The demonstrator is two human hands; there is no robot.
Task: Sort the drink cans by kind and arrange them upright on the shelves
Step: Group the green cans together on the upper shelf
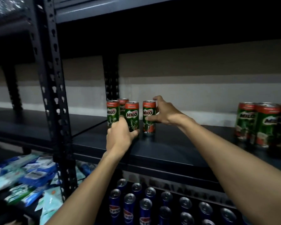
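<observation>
Several green and red Milo cans stand upright at the left end of a dark metal shelf point(169, 148). My left hand point(120, 135) grips the front can point(132, 116) low down, with two more cans point(112, 111) just behind it. My right hand point(162, 112) holds a separate Milo can point(148, 117) a little to the right, thumb at its side and fingers over its top rim. Another cluster of Milo cans point(259, 124) stands at the shelf's right end. Blue Pepsi cans point(144, 207) stand in rows on the shelf below.
A perforated black upright post point(55, 88) bounds the shelf on the left, with a second post point(111, 78) at the back. Blue and green packets point(28, 177) lie in a heap on the lower left shelf. Bare shelf surface lies between the two Milo groups.
</observation>
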